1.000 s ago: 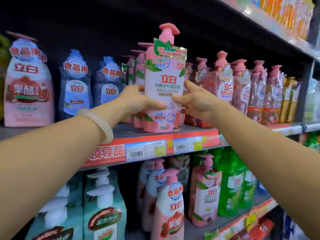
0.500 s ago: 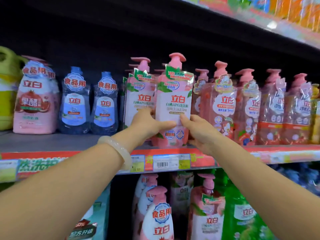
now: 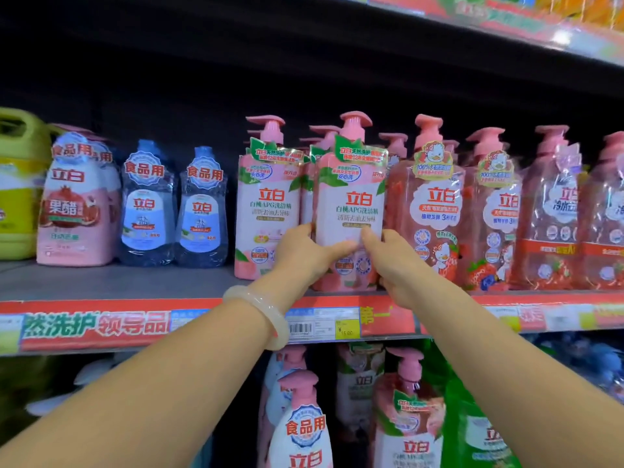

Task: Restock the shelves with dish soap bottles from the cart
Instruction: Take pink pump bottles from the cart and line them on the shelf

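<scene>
From the head view, I am looking at a shelf (image 3: 111,282) full of soap. My left hand (image 3: 305,253) and my right hand (image 3: 393,261) are both holding one pink bottle (image 3: 351,211) near its bottom. The fingers are curling round its sides and the thumbs are pressing on its front. I think I am using two hands because the bottle is tall and could tip.

The bottle is standing upright at the front edge of the shelf. It is just beside another bottle of the same kind (image 3: 268,204) on the left, and more like it are lined up behind. On the right, a clear red bottle (image 3: 435,214) is standing very close to it. So the pink bottle is going in with its own kind, label facing out so shoppers can read it.

A price tag (image 3: 322,324) is sitting on the shelf edge right under it. I judge the bottle is almost in place and may only need a small push back. I cannot see the cart here.
</scene>
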### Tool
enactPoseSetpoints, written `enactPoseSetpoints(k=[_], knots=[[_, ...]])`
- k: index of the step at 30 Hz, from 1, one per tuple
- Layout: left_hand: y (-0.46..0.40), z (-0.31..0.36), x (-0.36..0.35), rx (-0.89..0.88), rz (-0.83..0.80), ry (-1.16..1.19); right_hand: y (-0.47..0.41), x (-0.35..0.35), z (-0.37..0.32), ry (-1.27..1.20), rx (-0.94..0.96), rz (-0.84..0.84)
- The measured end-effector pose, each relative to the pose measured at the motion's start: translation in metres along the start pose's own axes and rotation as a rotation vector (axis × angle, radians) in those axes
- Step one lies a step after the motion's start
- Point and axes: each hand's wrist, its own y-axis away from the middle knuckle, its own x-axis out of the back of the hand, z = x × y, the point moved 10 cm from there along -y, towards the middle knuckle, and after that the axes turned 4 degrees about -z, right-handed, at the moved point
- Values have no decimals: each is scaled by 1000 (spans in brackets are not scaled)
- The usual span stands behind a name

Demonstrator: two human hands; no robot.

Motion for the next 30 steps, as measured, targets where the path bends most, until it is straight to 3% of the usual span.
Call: enactPoseSetpoints(k=[11, 16, 19, 22, 26, 30], knots=[[0, -8, 1, 19, 69, 60, 7, 3, -5, 41, 23, 4], [13, 4, 1, 32, 28, -38, 24, 5, -17, 159, -12, -2], [25, 23, 18, -43, 27, -252, 47, 8, -44, 601, 64, 53], [53, 37, 53, -119, -32, -617, 88, -29, -91, 1026, 289, 75], [112, 18, 150, -46, -62, -1061, 154, -146, -125, 1180, 489, -169], [200, -10, 288, 210, -118, -1392, 251, -290, -157, 1156, 709, -434]])
